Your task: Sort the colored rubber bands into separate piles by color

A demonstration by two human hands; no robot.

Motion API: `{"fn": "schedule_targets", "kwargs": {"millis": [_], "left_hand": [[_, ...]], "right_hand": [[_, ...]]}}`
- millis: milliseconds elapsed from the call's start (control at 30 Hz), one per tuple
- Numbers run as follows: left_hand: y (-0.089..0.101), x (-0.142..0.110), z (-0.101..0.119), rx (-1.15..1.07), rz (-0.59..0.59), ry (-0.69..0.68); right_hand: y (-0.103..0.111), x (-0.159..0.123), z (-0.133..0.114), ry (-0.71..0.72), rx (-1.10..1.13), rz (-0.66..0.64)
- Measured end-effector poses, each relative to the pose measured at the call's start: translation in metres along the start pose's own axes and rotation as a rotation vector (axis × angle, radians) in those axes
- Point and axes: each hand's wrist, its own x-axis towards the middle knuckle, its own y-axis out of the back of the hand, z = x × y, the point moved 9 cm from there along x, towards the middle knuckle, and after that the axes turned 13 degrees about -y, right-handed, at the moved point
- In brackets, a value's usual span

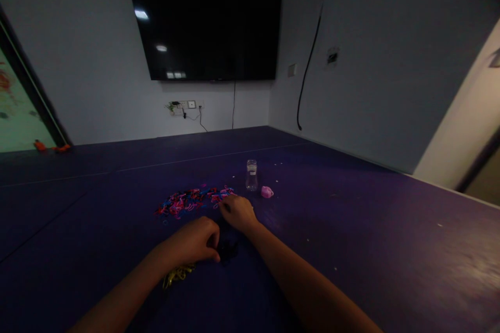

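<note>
My right hand (239, 212) is curled closed at the right end of a mixed pile (182, 203) of small pink, red, blue and black loops that look like elastic bands. What its fingers hold, if anything, is hidden. Lower and to the left, my left hand (197, 242) bends its fingers down beside a small heap of black bands (228, 251); I cannot make out what is at its fingertips. Yellow bands (178, 273) lie just below the left wrist. Beyond the right hand stand an upright clear bottle (251, 177) without a lid and a pink cap (266, 192) with a loop.
All of this lies on a wide purple surface (351, 229) with a few pale specks. Walls rise behind it and to the right. A dark television (211, 26) hangs on the back wall above sockets (185, 105), and a black cable (310, 57) dangles near the corner.
</note>
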Motion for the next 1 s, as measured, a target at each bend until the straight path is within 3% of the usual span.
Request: {"fn": "schedule_targets", "kwargs": {"millis": [367,533,667,767,1000], "left_hand": [[-0.005,0.006,0.004,0.031,0.041,-0.017],[-0.001,0.008,0.037,0.002,0.133,-0.26],[-0.013,0.007,0.051,0.005,0.089,-0.374],[-0.014,0.006,0.05,0.019,0.078,-0.379],[0.004,0.007,0.047,0.097,0.117,-0.341]], "right_hand": [[0.001,0.0,0.003,-0.077,-0.061,0.008],[0.009,0.001,0.016,-0.212,-0.024,0.076],[0.015,0.003,0.03,-0.295,0.05,0.136],[0.016,0.003,0.035,-0.306,0.087,0.161],[0.014,0.005,0.036,-0.306,0.113,0.164]]}}
